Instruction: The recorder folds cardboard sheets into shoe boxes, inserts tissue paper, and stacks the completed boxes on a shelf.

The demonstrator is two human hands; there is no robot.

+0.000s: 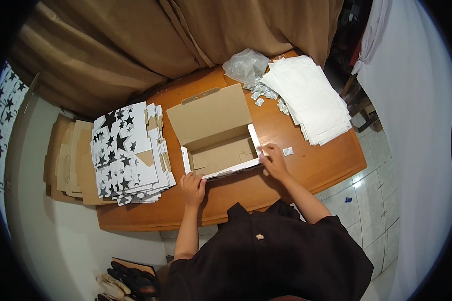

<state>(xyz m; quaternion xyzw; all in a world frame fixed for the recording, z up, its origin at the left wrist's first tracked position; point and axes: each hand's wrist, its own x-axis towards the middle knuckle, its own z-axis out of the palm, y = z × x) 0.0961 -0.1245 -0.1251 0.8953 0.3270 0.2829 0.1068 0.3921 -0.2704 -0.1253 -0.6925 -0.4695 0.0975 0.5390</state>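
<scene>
At the far left I saw plain brown flattened cardboard (68,160) lying in a loose pile, and over its right edge a thick stack of flat box blanks (128,153), white and printed with black stars. My left hand (192,185) rested with fingers curled against the near left corner of the open cardboard box (221,150), touching it rather than clasping it. The box sat mid-table on the smooth orange-brown wooden table (316,168), its raw brown lid standing back, its walls white outside. My right hand (272,159) pinched the near right corner of the box wall. A small silvery sachet (288,151) lay just beside it. Further right lay a crumpled clear plastic bag (246,65) and a fanned stack of white paper sheets (311,98)
</scene>
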